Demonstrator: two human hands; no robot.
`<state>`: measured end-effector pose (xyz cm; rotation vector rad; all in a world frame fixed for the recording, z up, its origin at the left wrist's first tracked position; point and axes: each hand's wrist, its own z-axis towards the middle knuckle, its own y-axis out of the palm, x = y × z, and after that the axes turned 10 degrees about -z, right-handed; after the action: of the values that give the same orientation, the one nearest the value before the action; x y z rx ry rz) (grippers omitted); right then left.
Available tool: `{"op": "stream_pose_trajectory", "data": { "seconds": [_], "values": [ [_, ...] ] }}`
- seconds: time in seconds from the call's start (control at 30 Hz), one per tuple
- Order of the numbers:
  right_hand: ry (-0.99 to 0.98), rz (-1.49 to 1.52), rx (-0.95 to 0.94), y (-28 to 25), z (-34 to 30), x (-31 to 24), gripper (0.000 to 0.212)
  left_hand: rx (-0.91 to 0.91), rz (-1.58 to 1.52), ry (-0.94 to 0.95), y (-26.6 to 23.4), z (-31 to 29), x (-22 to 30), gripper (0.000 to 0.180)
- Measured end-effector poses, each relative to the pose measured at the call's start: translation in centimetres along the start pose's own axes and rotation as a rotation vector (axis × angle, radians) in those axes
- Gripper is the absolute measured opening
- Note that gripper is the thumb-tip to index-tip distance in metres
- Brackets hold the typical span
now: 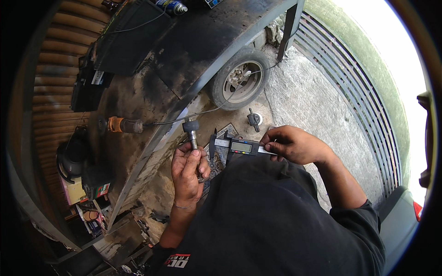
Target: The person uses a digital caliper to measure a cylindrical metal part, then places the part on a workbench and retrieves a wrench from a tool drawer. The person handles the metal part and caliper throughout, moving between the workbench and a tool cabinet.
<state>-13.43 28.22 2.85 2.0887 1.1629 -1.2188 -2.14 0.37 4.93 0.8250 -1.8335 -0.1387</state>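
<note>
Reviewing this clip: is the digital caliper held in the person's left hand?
No: the right hand grips the digital caliper, while the left hand holds a metal part with a dark, thick collar.

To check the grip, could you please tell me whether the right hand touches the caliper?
Touching: the head view shows the right hand pinching the caliper by its right end.
</note>
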Motion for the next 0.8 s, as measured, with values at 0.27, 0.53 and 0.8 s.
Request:
{"op": "stream_pose_trajectory", "data": {
  "seconds": [0.27,0.53,0.8],
  "values": [
    [-0.167,0.188,0.236,-0.8,-1.7,0.3,0.020,-0.292,0.456,0.088,-2.0,-0.6,3.2,0.026],
    [-0.281,0.319,0.147,1.2,-2.2,-1.9,0.018,-0.494,0.299,0.108,-2.7,0.2,0.9,0.032],
    [-0.220,0.274,0.023,1.1,-2.5,-2.5,0.017,-0.574,0.240,0.095,-3.3,1.0,0.4,0.035]
  ]
}}
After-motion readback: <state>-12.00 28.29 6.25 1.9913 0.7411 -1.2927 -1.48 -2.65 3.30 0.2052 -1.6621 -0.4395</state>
